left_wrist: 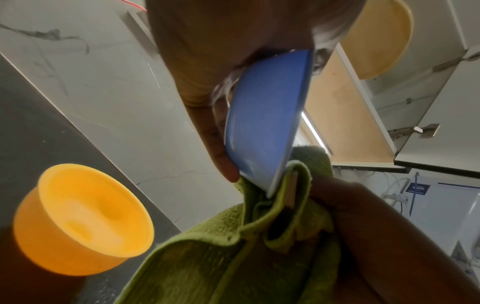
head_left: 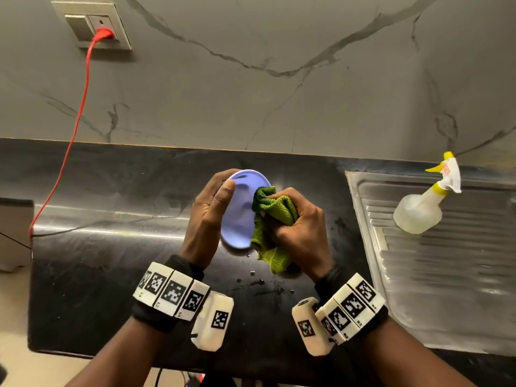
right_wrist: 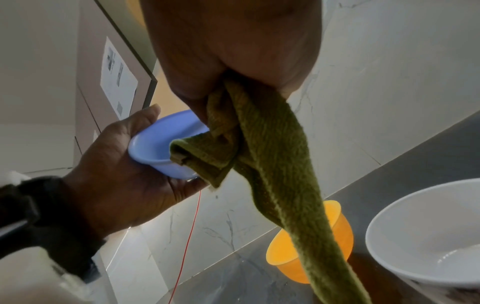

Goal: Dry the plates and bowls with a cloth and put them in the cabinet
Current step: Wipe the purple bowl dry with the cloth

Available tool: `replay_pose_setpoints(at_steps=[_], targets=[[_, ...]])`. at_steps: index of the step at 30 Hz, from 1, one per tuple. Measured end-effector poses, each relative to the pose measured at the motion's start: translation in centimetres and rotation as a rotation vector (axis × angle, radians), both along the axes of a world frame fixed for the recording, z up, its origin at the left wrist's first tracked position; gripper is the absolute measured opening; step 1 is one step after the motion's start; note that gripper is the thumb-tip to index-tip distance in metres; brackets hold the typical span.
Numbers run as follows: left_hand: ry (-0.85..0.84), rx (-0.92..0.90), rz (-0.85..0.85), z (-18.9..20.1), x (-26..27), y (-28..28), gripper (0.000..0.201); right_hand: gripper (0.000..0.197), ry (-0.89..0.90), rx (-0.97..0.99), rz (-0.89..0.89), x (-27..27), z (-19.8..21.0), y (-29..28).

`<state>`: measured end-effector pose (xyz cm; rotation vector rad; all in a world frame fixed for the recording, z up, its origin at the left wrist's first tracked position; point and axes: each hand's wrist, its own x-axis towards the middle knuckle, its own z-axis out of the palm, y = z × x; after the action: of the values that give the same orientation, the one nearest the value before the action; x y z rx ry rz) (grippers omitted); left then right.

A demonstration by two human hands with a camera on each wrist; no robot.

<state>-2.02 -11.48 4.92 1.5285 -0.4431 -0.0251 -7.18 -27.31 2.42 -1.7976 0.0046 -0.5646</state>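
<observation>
My left hand (head_left: 212,208) grips a small blue bowl (head_left: 241,213) by its rim above the black counter, the bowl tipped on its side with its inside facing right. My right hand (head_left: 293,227) clutches a bunched green cloth (head_left: 272,219) and presses it against the bowl's inside and rim. In the left wrist view the blue bowl (left_wrist: 265,123) shows its outside, with the cloth (left_wrist: 233,246) wrapped over its lower edge. The right wrist view shows the blue bowl (right_wrist: 166,144) in my left hand (right_wrist: 124,170) and the cloth (right_wrist: 272,164) hanging down from my fist.
An orange bowl (left_wrist: 85,218) and a white bowl (right_wrist: 428,232) stand on the counter. A spray bottle (head_left: 424,202) lies on the steel drainboard (head_left: 446,275) at right. A red cable (head_left: 69,141) runs from the wall socket. An open wall cabinet (left_wrist: 363,92) with an orange plate (left_wrist: 381,37) is overhead.
</observation>
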Motion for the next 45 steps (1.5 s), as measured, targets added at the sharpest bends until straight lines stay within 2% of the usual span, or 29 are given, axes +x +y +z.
replay_pose_setpoints(at_steps=[5,9,13,17,20,24,28,34,38,41,45], targets=[[-0.019,-0.016,-0.001,0.7,0.8,-0.2,0.045,0.023,0.019,0.020,0.019,-0.3,0.2,0.4],[0.024,-0.067,-0.083,0.5,0.9,-0.8,0.053,0.021,0.024,-0.044,-0.061,0.4,0.1,-0.1],[0.023,-0.062,-0.063,0.8,1.5,-0.5,0.051,0.021,0.044,-0.143,-0.066,1.5,0.4,0.3],[0.005,-0.031,-0.118,1.8,2.9,0.3,0.048,0.033,-0.067,-0.238,-0.111,3.6,2.0,0.4],[0.004,0.027,-0.168,2.4,4.3,0.8,0.050,0.031,-0.128,-0.279,-0.076,4.6,2.7,0.5],[-0.015,0.109,-0.157,1.6,4.3,0.8,0.052,0.027,-0.066,-0.222,-0.077,4.5,2.0,0.6],[-0.093,0.037,-0.109,0.4,3.2,0.3,0.058,0.030,-0.075,-0.147,-0.120,5.0,1.9,0.2],[-0.150,-0.079,-0.060,1.0,4.7,-0.7,0.039,0.027,-0.134,-0.211,-0.052,5.2,1.1,-0.2],[-0.128,-0.087,-0.053,0.7,5.3,-0.7,0.043,0.031,-0.172,-0.178,-0.016,4.6,0.1,-0.1],[-0.096,-0.045,-0.105,0.5,5.4,-0.8,0.045,0.033,-0.225,-0.255,-0.043,5.4,0.6,-0.9],[-0.029,-0.005,-0.212,0.7,5.8,-0.8,0.048,0.028,-0.309,-0.481,0.020,6.6,2.2,-2.2]])
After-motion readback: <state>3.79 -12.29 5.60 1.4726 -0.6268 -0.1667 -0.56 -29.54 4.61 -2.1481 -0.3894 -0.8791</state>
